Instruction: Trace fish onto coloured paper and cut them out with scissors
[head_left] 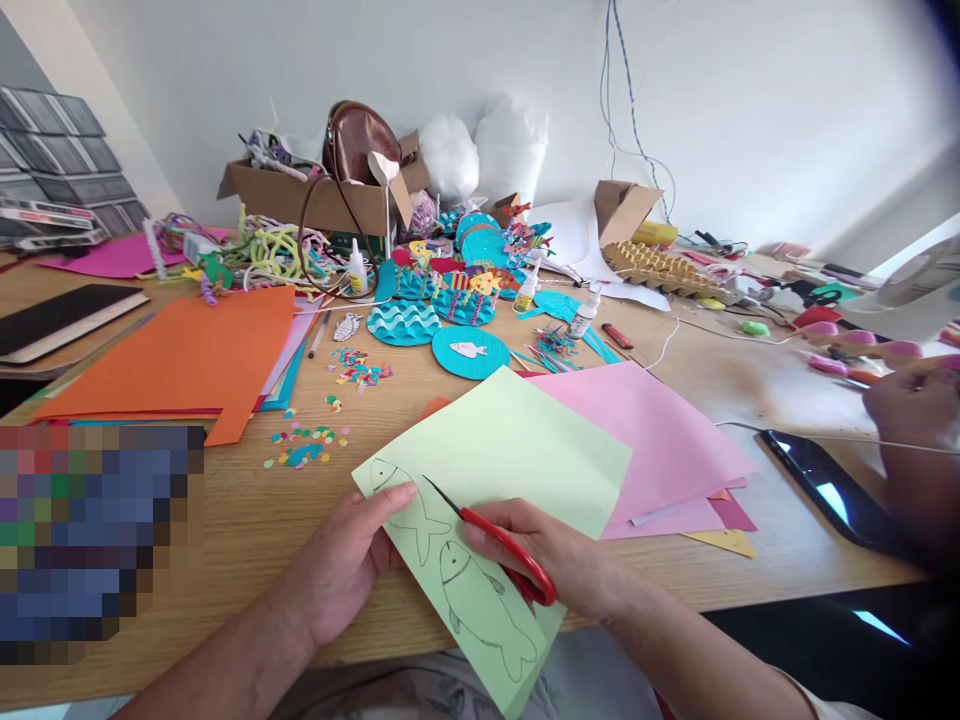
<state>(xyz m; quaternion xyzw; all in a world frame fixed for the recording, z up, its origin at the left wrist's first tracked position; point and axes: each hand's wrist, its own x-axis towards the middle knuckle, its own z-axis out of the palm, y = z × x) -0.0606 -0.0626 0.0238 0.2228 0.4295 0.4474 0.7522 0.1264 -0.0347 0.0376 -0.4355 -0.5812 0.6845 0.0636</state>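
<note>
My left hand [352, 560] pinches the left edge of a light green sheet of paper [517, 460] with two fish drawn on it in black outline. My right hand [555, 565] grips red-handled scissors [499, 545], whose blades point up-left onto the sheet near the upper fish drawing. The sheet hangs partly over the front edge of the wooden table [255, 520]. The lower fish drawing [480, 610] lies between my two hands.
Pink and yellow sheets [660, 440] lie right of the green one, orange paper [187, 360] at left. Blue paper craft discs [469, 352], glue bottles, confetti and cardboard boxes [322, 200] crowd the back. Another person's hand [915, 420] and a tablet [832, 490] are at right.
</note>
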